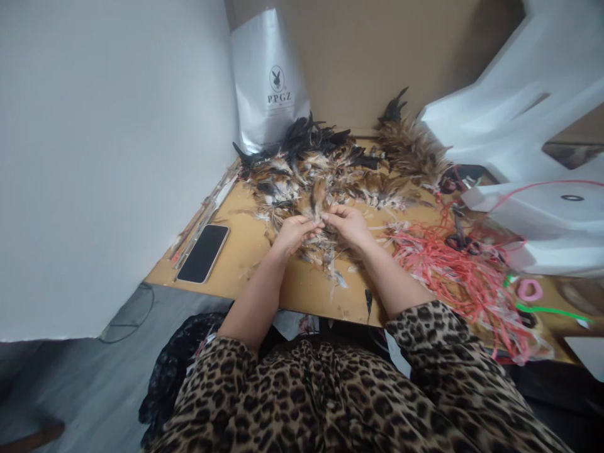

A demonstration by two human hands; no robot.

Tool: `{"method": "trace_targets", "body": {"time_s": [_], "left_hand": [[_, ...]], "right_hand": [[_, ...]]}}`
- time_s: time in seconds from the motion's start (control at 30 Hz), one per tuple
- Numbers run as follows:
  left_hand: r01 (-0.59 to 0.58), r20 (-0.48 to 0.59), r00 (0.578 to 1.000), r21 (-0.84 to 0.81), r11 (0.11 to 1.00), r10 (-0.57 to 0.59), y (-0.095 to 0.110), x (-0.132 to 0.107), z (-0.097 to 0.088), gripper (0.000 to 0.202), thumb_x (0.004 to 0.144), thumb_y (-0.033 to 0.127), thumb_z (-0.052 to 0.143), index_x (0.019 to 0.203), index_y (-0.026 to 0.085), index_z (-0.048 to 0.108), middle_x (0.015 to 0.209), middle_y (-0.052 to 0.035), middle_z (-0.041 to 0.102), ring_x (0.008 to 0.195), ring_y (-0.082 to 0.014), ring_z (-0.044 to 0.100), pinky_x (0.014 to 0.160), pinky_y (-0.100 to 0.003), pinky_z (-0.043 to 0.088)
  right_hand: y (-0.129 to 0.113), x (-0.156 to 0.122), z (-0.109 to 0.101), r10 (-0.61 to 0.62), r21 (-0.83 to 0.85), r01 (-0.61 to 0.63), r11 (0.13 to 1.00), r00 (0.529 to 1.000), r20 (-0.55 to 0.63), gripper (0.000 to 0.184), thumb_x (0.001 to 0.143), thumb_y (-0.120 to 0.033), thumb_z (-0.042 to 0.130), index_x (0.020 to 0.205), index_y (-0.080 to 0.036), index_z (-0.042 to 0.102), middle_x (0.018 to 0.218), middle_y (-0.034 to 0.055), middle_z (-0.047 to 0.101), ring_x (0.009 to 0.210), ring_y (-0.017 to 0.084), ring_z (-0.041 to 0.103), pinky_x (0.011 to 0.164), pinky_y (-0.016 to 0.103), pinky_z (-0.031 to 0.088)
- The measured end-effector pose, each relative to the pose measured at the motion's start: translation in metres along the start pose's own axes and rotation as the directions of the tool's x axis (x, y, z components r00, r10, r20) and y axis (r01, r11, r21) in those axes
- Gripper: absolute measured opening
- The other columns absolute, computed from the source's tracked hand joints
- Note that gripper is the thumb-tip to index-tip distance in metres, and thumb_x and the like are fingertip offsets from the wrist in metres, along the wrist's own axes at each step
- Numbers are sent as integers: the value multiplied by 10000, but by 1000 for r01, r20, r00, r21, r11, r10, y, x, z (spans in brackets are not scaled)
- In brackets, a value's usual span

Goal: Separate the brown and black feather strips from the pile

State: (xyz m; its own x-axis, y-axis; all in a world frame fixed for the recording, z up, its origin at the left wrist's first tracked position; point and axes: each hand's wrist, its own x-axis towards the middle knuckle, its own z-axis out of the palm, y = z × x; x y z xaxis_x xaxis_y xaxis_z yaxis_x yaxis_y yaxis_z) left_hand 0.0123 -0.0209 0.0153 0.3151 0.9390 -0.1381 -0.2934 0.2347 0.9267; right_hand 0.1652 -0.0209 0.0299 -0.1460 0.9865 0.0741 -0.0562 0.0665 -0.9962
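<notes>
Little tuft of brown feathers (pixel 319 204) pinched at the quill ends between both hands, left hand (pixel 293 231) and right hand (pixel 350 225) with fingertips pressed together on it, right at the near edge of the big feather pile (pixel 325 167) on the desk (pixel 245 251). Looks like mid-bunching: stems getting lined up into one bundle, no tie visible round it. Next move probably calls for a tight one-handed pinch so the other hand can go free. Tangle of pink strips (pixel 443 264) just right of the pile, phone (pixel 204 253) well left of it, silver bag (pixel 270 82) propped behind it.
</notes>
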Motion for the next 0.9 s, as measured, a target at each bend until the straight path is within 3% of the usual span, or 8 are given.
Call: {"method": "trace_targets", "body": {"time_s": [0.23, 0.4, 0.5, 0.63, 0.77, 0.9], "left_hand": [[-10, -11, 1000, 61, 998, 11, 0, -2, 3, 236, 590, 279, 724, 679, 72, 652, 600, -56, 624, 497, -57, 540, 472, -161, 395], [-21, -45, 999, 2, 1000, 21, -2, 2, -1, 208, 619, 266, 707, 689, 80, 645, 611, -42, 627, 490, -38, 525, 463, -136, 394], [1, -43, 999, -67, 998, -4, -4, 4, -4, 192, 641, 247, 696, 730, 83, 649, 674, -51, 648, 528, -32, 543, 478, -117, 408], [85, 40, 996, -168, 982, -80, -3, 3, -3, 146, 674, 190, 672, 774, 86, 646, 768, -68, 663, 565, -24, 558, 468, -89, 406], [166, 109, 984, -240, 956, -144, 1, -1, 0, 108, 708, 127, 627, 813, 104, 643, 774, -54, 652, 545, -6, 538, 449, -67, 388], [170, 121, 983, -303, 938, -139, 1, -1, 0, 45, 704, 121, 628, 746, 107, 636, 715, -29, 623, 525, 4, 519, 438, -63, 372]], "right_hand": [[5, 2, 1, 6, 62, -6, 998, 1000, -12, 306, 600, -418, 695, 581, -166, 523, 423, -58, 443, 386, 42, 343, 404, 188, 268], [5, 5, 3, 146, 230, -127, 965, 987, -66, 326, 510, -394, 757, 610, -156, 559, 550, -12, 580, 442, 58, 470, 420, 188, 360], [5, 6, 4, 190, 318, -160, 935, 979, -68, 329, 491, -371, 772, 629, -155, 566, 556, -15, 576, 470, 58, 486, 430, 181, 370], [6, 5, 5, 165, 367, -139, 920, 986, -40, 312, 519, -366, 761, 592, -162, 536, 481, -48, 502, 462, 53, 463, 436, 177, 340], [6, 3, 9, 127, 313, -129, 941, 992, 28, 305, 556, -395, 733, 579, -161, 539, 534, -22, 555, 505, 65, 489, 469, 186, 356], [6, 2, 11, 109, 289, -117, 950, 993, 44, 296, 561, -398, 728, 578, -162, 550, 550, -18, 561, 509, 64, 474, 468, 187, 353]]}}
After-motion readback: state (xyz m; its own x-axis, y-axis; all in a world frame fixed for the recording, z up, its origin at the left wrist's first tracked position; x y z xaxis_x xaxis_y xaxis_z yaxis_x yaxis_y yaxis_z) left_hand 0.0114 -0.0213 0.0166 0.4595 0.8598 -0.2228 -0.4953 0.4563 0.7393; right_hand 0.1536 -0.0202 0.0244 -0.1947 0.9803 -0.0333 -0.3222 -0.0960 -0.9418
